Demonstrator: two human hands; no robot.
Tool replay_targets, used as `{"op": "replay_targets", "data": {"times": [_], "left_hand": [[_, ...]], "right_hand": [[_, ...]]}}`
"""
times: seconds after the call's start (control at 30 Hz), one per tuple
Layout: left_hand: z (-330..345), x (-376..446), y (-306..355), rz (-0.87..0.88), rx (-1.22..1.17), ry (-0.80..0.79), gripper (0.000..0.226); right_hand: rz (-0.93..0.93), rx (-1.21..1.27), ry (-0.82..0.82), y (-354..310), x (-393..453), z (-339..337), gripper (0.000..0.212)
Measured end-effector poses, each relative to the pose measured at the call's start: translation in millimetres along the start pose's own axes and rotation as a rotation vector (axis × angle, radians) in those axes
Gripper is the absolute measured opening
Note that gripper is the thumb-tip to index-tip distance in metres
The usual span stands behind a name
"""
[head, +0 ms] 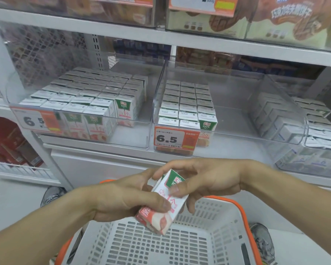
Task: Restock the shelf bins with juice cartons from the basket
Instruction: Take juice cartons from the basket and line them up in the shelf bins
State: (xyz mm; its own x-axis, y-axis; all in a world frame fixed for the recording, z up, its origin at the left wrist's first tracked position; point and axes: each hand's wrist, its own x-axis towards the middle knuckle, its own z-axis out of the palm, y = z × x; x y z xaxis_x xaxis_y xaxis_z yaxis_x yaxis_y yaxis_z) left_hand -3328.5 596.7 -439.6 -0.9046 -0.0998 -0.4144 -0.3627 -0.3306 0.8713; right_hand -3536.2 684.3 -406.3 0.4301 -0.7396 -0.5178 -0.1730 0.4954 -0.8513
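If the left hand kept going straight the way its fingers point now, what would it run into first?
The left hand points rightward and already grips the juice carton. Straight past that, it would most likely meet the right hand, which pinches the same carton from the other side. Depth between them is hard to judge.

Light is bright, even and white, seemingly from overhead, with only faint shadows. The clear bins (227, 129) carry soft glare and hazy reflections. Wide-angle distortion bends the shelf (107, 29) edges near the corners. The upper packets (275, 18) look blurred; the picture is slightly soft throughout.
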Motion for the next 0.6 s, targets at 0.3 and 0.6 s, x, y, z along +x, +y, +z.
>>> {"op": "replay_targets", "data": {"times": [0.3,0.6], "left_hand": [[-22,-40,39,0.223,-0.065,0.339,0.088],[-109,-54,18,0.613,0.931,1.470,0.043]], "right_hand": [[-0.295,0.066,0.179,-33,12,9,0.038],[-0.744,-0.662,1.081,-105,45,31,0.049]]}}
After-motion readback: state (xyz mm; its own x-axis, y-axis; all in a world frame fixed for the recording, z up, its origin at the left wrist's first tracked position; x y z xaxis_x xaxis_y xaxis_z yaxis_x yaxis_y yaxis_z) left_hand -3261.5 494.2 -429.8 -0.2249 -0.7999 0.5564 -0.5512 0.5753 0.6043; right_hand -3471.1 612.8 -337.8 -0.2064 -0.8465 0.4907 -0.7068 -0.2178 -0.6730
